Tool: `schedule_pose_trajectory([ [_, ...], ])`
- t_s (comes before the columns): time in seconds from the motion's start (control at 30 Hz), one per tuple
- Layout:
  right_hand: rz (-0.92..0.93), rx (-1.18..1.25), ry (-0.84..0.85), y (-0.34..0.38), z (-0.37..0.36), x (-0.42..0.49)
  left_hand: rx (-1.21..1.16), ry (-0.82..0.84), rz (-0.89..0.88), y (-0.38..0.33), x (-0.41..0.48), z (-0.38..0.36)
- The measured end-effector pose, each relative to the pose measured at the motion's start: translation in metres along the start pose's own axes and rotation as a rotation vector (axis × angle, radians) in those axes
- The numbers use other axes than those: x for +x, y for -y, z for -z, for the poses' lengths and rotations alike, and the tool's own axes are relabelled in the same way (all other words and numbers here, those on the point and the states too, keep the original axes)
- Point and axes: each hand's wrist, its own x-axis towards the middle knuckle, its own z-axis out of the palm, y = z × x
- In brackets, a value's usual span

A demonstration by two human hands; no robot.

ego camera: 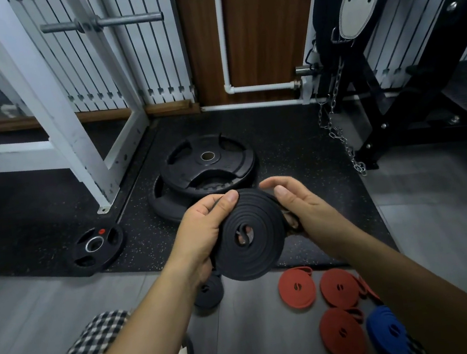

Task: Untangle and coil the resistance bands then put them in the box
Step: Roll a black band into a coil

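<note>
A wide black resistance band [260, 250] is wound into a flat coil in mid-air at the centre of the view. My left hand [203, 230] grips the coil from the left, thumb over its top edge. My right hand [297, 204] cups its right side with fingers curved over the outer turn. On the grey floor below lie three red coiled bands [297, 288], [339, 287], [341, 334], a blue coiled band [388, 331] partly hidden by my right forearm, and a smaller black coil [209, 293]. No box is in view.
Two large black weight plates [207, 165] are stacked on the speckled rubber mat just beyond my hands. A small plate [98, 246] lies at the left. A white rack frame [82, 154] stands left, a black bench with a hanging chain [339, 134] right.
</note>
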Motion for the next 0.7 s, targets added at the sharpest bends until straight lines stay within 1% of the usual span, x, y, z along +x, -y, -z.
schedule_pose_trajectory([
  [0.13,0.046,0.063,-0.041,0.001,-0.005,-0.002,-0.063,-0.047,-0.021,0.001,0.001,0.001],
  [0.23,0.045,0.103,-0.057,-0.001,-0.007,-0.001,-0.123,-0.136,-0.028,0.002,0.006,0.005],
  [0.33,0.046,0.146,-0.026,-0.005,-0.011,-0.002,-0.208,-0.225,-0.016,0.000,0.012,0.013],
  [0.5,0.072,-0.003,-0.054,-0.009,-0.018,-0.002,-0.259,-0.260,0.046,0.006,0.013,0.015],
  [0.63,0.065,-0.021,0.007,-0.010,-0.027,-0.005,-0.329,-0.286,0.147,0.010,0.014,0.018],
  [0.7,0.050,-0.001,0.008,-0.013,-0.032,-0.005,-0.366,-0.287,0.207,0.012,0.013,0.017],
])
